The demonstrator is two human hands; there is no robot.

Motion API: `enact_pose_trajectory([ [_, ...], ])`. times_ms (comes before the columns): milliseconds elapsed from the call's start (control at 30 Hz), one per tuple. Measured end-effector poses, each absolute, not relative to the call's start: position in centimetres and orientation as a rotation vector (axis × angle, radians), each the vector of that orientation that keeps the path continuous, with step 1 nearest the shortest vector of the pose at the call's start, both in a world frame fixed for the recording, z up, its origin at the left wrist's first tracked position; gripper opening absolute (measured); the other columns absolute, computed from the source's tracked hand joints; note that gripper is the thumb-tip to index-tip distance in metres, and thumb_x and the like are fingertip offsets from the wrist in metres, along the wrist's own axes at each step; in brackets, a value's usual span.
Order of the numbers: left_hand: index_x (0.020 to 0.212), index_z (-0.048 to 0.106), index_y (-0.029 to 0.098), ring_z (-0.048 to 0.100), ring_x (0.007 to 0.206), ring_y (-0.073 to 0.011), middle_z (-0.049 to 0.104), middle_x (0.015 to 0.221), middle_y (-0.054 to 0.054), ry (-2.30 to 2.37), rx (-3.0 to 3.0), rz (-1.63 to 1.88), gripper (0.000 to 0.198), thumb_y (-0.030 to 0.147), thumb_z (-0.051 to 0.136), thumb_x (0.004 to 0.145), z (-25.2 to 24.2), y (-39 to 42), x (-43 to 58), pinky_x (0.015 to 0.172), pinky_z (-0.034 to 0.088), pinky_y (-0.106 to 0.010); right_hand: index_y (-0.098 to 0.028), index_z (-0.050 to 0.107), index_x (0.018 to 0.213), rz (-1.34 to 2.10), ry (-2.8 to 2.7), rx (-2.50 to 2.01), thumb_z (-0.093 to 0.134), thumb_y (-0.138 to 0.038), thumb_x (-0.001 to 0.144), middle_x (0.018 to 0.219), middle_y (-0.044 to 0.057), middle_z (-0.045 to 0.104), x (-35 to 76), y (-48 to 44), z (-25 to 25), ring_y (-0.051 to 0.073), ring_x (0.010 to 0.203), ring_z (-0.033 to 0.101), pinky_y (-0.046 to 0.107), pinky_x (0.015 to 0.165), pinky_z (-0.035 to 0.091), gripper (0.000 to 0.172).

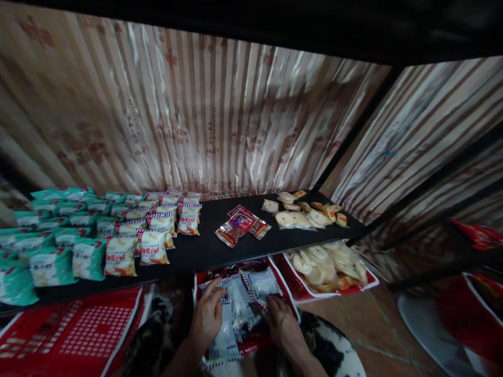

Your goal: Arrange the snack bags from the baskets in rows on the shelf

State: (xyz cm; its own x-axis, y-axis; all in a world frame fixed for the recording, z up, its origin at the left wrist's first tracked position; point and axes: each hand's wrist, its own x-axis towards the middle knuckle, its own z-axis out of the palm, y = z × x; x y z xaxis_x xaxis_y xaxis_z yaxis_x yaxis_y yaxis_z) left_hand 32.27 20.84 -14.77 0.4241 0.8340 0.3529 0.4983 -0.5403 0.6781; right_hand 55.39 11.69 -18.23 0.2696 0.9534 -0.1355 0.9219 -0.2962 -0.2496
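Note:
In the low middle of the head view, a red basket (286, 287) with a white rim holds several pale snack packets (238, 297) with striped red-and-blue ends. My left hand (207, 317) rests at the left side of these packets, its fingers apart and touching the nearest one. On the other side, my right hand (286, 325) reaches into the basket with fingers bent over the edge of a packet. Its fingertips are partly hidden and dim. Above the basket, dark red packets (238, 226) lie loosely overlapped on a black shelf (204, 251).
Rows of green snack packets (89, 259) and white-orange snack packets (153, 247) stand on the shelf's left. Round pale packaged snacks (301, 220) lie at its right, with more in a second basket (371, 281). A red perforated basket (98, 330) sits lower left. A black post (353, 133) rises at right.

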Motion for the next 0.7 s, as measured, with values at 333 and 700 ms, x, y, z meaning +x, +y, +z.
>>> enact_pose_trajectory([
  [333,0.103,0.064,0.021,0.058,0.112,-0.0189,0.06,0.122,-0.008,1.046,1.821,0.803,0.032,0.013,0.046,0.078,-12.8,20.3,31.9,0.088,0.053,-0.034,-0.021,0.062,0.117,0.874,-1.183,-1.88,0.047,-0.029,0.07,0.106,0.005,0.07,55.3,15.0,-7.5,0.026,0.096,0.064,0.038,0.083,0.049,0.05],
  [700,0.116,0.057,0.017,0.06,0.107,-0.028,0.063,0.119,-0.013,0.902,0.884,0.765,0.063,0.055,0.068,0.068,-9.4,19.3,29.5,0.074,0.052,-0.032,-0.02,0.068,0.091,1.413,-0.608,-1.344,0.064,-0.024,0.061,0.077,0.001,0.071,49.4,18.0,-4.4,0.016,0.067,0.062,0.025,0.059,0.047,0.03],
])
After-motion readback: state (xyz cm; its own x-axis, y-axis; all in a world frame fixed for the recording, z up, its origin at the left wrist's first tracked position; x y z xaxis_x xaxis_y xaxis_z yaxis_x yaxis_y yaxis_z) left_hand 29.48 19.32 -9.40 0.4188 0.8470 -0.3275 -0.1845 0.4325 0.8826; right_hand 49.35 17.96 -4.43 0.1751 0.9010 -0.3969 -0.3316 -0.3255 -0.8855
